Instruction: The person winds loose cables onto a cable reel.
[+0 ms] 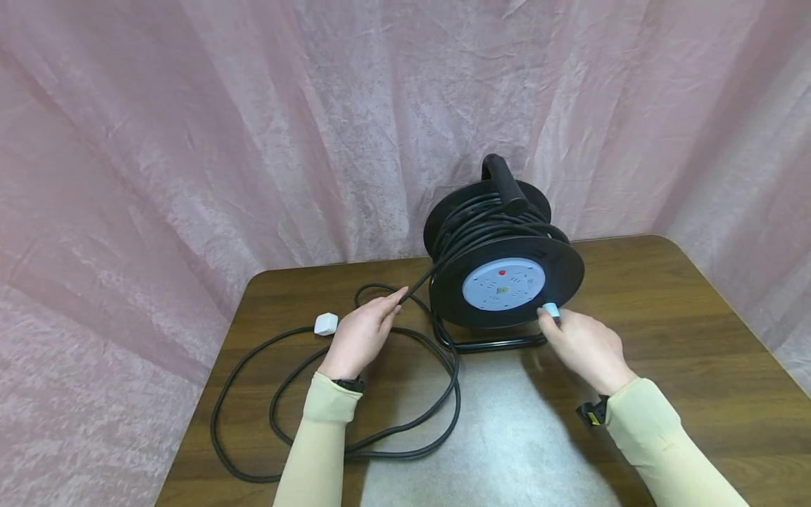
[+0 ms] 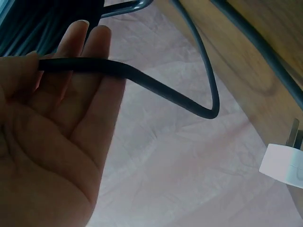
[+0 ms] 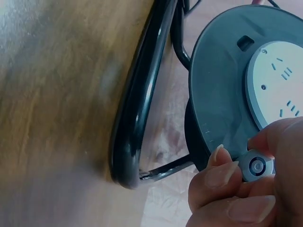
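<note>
A black cable reel [image 1: 560, 271] stands towards the back of the table, its round face with light blue sockets turned to the front. My right hand [image 1: 586, 348] holds the small light blue knob [image 3: 256, 165] at the lower right of that face, fingers curled about it. To the left of the reel, my left hand [image 1: 362, 334] pinches the black cable [image 2: 165, 93] between thumb and fingers, the other fingers fairly straight beneath it. From there the cable runs up to the turns wound on the drum. Its white plug [image 1: 326, 324] lies just left of this hand.
Loose cable loops [image 1: 405, 454] spread over the wooden table [image 1: 684, 317], partly under my left forearm. The reel rests on a black tube frame [image 3: 135, 113] and has a handle [image 1: 505, 184] on top. A pink curtain [image 1: 355, 127] hangs behind the table.
</note>
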A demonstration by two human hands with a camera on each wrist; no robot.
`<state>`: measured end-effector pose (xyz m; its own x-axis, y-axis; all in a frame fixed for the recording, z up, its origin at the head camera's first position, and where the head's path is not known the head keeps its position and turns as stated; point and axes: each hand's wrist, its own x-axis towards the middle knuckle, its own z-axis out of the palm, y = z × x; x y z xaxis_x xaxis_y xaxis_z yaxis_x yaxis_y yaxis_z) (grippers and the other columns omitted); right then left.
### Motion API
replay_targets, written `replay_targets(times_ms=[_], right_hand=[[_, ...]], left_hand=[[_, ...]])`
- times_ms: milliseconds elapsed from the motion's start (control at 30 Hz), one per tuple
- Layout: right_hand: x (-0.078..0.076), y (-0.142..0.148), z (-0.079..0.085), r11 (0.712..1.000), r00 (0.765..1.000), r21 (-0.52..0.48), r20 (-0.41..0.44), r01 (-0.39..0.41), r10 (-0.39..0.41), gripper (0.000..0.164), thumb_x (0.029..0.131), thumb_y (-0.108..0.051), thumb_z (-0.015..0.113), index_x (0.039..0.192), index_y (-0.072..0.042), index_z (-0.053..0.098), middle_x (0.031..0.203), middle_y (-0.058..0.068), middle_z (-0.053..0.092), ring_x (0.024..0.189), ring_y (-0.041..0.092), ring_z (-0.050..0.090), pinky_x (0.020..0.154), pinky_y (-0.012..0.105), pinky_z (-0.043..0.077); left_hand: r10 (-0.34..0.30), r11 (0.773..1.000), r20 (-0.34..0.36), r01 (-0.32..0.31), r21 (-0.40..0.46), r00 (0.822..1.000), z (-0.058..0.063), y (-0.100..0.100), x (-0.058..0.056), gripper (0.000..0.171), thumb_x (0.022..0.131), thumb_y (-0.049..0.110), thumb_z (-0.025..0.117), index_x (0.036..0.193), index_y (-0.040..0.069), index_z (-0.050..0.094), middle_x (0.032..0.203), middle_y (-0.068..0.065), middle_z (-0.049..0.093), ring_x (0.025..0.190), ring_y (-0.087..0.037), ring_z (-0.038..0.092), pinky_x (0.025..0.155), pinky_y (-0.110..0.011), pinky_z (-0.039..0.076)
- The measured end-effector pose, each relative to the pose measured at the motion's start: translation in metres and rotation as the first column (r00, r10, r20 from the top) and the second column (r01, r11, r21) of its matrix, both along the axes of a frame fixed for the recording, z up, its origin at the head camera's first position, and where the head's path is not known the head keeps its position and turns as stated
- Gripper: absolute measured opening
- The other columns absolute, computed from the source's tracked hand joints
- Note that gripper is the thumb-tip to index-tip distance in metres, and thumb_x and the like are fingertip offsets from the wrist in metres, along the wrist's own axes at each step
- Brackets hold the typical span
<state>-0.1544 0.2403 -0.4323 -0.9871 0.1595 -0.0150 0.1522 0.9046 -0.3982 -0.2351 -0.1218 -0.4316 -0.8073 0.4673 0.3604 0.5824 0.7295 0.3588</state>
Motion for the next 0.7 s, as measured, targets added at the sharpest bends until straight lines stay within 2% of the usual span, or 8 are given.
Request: replay_targets(times_ms=[267, 533, 700], right_hand=[[-0.002, -0.009, -0.010, 1.000, 0.999, 0.002, 0.032, -0.023, 0.023, 0.063, 0.102, -0.060, 0.021, 0.067, -0.014, 0.046, 0.064, 0.006, 0.045, 0.061, 0.025, 0.049, 0.045, 0.039, 0.037], [-0.007, -0.022, -0.021, 0.999, 0.998, 0.007, 0.048, -0.047, 0.047, 0.063, 0.102, -0.060, 0.024, 0.065, -0.016, 0.050, 0.078, 0.008, 0.060, 0.072, 0.026, 0.059, 0.047, 0.042, 0.040], [-0.008, -0.029, -0.024, 0.999, 0.998, 0.007, 0.050, -0.047, 0.047, 0.062, 0.102, -0.059, 0.027, 0.065, -0.016, 0.051, 0.074, 0.007, 0.059, 0.071, 0.026, 0.060, 0.047, 0.043, 0.040]], left_hand=[[0.001, 1.000, -0.056, -0.001, -0.001, 0.998, 0.002, 0.000, -0.002, 0.041, 0.104, 0.024, 0.055, 0.144, 0.023, 0.054, 0.118, 0.002, 0.069, 0.100, -0.013, 0.065, 0.077, -0.037, 0.053], [0.016, 1.000, -0.072, -0.016, -0.008, 0.997, 0.004, -0.001, -0.004, 0.029, 0.104, 0.025, 0.055, 0.131, 0.019, 0.065, 0.115, 0.002, 0.069, 0.106, -0.016, 0.063, 0.087, -0.038, 0.052], [0.025, 0.999, -0.075, -0.024, 0.021, 0.997, 0.003, -0.003, -0.004, 0.024, 0.102, 0.023, 0.058, 0.123, 0.016, 0.069, 0.114, 0.002, 0.069, 0.106, -0.016, 0.063, 0.089, -0.038, 0.051]])
